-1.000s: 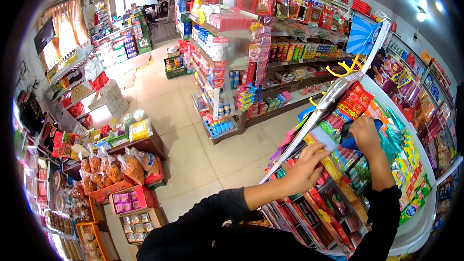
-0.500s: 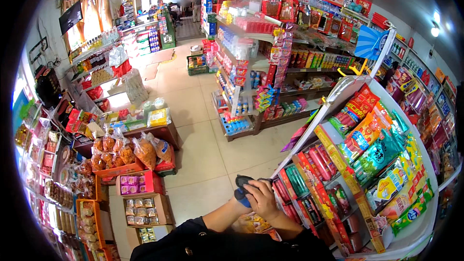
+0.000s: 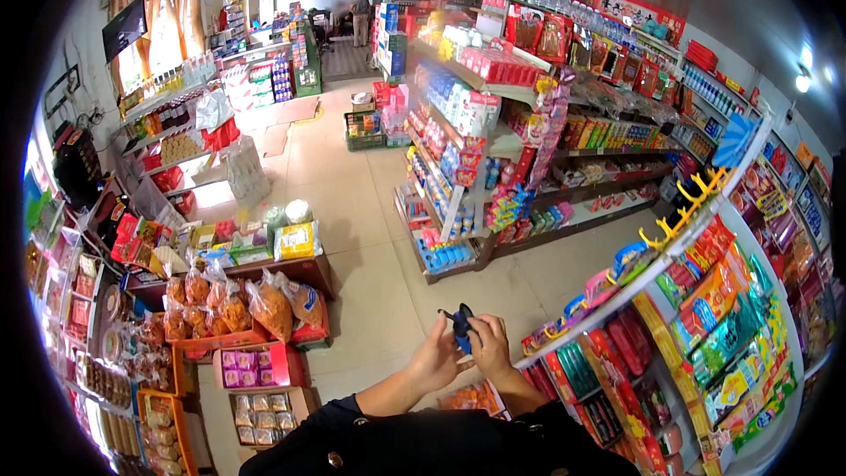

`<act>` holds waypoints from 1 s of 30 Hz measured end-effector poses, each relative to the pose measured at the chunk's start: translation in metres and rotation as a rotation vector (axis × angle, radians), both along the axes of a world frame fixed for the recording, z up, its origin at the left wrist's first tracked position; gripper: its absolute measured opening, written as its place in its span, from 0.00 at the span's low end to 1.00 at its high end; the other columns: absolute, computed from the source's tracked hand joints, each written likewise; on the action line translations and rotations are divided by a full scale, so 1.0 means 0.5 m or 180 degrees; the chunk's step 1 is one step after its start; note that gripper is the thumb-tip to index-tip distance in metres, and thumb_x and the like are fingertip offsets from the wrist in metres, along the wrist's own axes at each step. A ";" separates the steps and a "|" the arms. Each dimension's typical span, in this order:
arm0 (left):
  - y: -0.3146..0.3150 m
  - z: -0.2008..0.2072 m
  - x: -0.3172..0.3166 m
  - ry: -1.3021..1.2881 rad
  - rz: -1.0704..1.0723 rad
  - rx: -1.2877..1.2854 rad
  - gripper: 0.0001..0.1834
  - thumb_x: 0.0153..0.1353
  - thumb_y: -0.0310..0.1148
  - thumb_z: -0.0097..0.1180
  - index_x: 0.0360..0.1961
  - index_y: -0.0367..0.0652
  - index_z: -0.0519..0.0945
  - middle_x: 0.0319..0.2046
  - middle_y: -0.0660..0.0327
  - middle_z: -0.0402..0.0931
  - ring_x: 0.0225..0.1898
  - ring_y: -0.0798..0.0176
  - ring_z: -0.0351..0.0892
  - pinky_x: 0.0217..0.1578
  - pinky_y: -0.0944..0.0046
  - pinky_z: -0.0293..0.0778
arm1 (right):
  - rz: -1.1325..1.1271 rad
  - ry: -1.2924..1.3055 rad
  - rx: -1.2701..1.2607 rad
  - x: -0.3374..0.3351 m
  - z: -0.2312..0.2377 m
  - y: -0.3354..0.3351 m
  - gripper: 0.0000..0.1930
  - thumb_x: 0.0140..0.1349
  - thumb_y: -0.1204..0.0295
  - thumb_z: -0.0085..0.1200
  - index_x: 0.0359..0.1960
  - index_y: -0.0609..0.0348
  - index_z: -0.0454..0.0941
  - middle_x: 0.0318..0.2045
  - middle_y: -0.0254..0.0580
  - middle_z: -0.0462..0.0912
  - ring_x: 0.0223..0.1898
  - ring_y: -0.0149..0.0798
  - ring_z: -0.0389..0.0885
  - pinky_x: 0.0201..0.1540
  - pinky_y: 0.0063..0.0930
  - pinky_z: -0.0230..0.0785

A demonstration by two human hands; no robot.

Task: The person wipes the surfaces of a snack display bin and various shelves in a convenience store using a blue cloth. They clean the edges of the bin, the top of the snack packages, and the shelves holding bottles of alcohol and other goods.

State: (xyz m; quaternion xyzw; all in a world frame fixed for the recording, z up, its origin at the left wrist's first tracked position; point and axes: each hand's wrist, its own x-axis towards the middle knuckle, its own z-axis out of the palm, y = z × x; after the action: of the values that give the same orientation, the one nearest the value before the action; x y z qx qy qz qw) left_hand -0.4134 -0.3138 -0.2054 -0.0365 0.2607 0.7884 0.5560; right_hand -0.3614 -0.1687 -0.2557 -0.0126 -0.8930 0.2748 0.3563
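Note:
In front of my body both hands meet at a small black and blue object [image 3: 462, 326] whose kind I cannot make out. A thin black part sticks out from its top toward the left. My right hand [image 3: 489, 348] is closed on it from the right, fingers bent over its side. My left hand [image 3: 429, 361] is alongside on the left, its thumb raised and apart, the palm turned toward the object. Some left fingers pass below it and are partly hidden.
Close on my right stands a white-edged rack [image 3: 617, 293] of packaged snacks, with yellow hooks [image 3: 687, 211] along its edge. A shelf unit [image 3: 458, 251] stands ahead. Bagged snacks [image 3: 233, 310] and a carton of small packs [image 3: 262, 419] are on the left. A person [image 3: 360, 18] stands far back.
My hands have shifted slightly right and opened apart around the object, which now stands more upright. The view has turned a little, so the rack sits farther right and lower.

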 end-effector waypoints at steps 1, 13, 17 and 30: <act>-0.006 0.017 -0.045 0.0065 -0.0230 0.0505 0.37 0.63 0.62 0.34 0.61 0.40 0.62 0.57 0.54 0.66 0.60 0.54 0.61 0.61 0.47 0.54 | -0.0299 -0.0045 -0.0231 -0.045 -0.030 0.017 0.12 0.53 0.78 0.52 0.40 0.61 0.76 0.40 0.49 0.74 0.42 0.51 0.72 0.45 0.39 0.67; -0.001 -0.081 -0.335 0.6227 0.0513 -0.1659 0.20 0.61 0.41 0.48 0.53 0.45 0.71 0.50 0.55 0.72 0.56 0.53 0.67 0.62 0.42 0.48 | 0.1844 -0.2088 -0.4755 -0.294 -0.107 -0.071 0.25 0.64 0.61 0.44 0.60 0.56 0.59 0.54 0.46 0.68 0.55 0.41 0.70 0.58 0.35 0.63; 0.015 -0.105 -0.424 0.6334 0.0335 -0.1501 0.22 0.61 0.45 0.48 0.54 0.49 0.71 0.51 0.57 0.72 0.57 0.55 0.67 0.62 0.35 0.41 | 0.1486 -0.2718 -0.5888 -0.365 -0.062 -0.023 0.22 0.65 0.60 0.41 0.57 0.56 0.63 0.50 0.46 0.73 0.47 0.41 0.77 0.51 0.37 0.70; 0.109 -0.284 -0.773 0.3918 0.1952 -0.2396 0.21 0.62 0.38 0.50 0.52 0.36 0.69 0.43 0.49 0.75 0.45 0.53 0.75 0.49 0.56 0.68 | 0.1886 -0.1529 -0.4790 -0.724 0.077 0.141 0.17 0.68 0.61 0.40 0.49 0.59 0.70 0.37 0.39 0.76 0.37 0.33 0.75 0.41 0.28 0.69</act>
State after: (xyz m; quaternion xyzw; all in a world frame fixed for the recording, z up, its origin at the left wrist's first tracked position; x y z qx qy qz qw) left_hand -0.7997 -0.2596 -0.3472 0.1508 0.7500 0.6437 0.0192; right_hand -0.7232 -0.0983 -0.2171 -0.0699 -0.4897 0.8685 -0.0335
